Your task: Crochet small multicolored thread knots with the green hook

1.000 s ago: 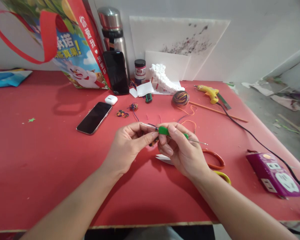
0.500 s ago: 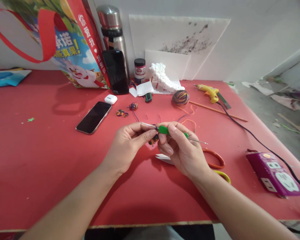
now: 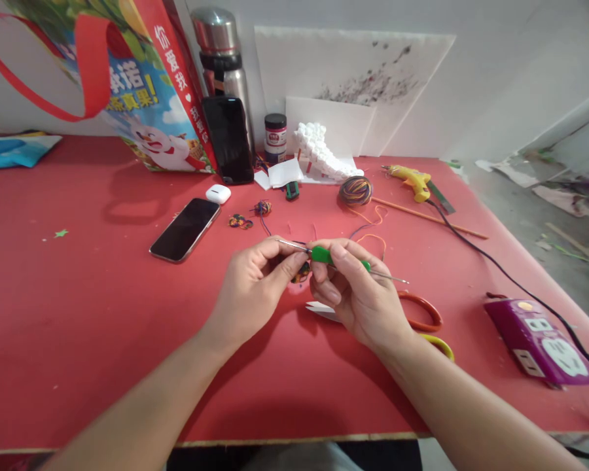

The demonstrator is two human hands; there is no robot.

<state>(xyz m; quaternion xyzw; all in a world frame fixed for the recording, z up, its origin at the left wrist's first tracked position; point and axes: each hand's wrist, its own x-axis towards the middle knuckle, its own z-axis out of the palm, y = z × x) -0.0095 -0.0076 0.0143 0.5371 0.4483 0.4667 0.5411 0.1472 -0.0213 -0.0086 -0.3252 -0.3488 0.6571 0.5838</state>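
Observation:
My right hand [image 3: 358,297] is closed around a crochet hook with a green grip [image 3: 324,256], its metal shaft sticking out both ways. My left hand [image 3: 252,288] pinches a small multicoloured yarn piece [image 3: 302,271] right at the hook's left tip. Both hands hover just above the red table [image 3: 78,314], near its middle. A thin yarn strand [image 3: 370,239] runs back to a multicoloured yarn ball [image 3: 355,190].
Scissors with orange and yellow handles [image 3: 425,320] lie under my right wrist. A phone [image 3: 185,229], an earbud case [image 3: 218,193], small yarn pieces [image 3: 240,222], a yellow glue gun [image 3: 410,180], a purple power strip [image 3: 542,340], a shopping bag [image 3: 142,91] and a flask [image 3: 220,59] surround them.
My left fingers shifted slightly on the yarn piece beside the hook. Otherwise the hands stay in place.

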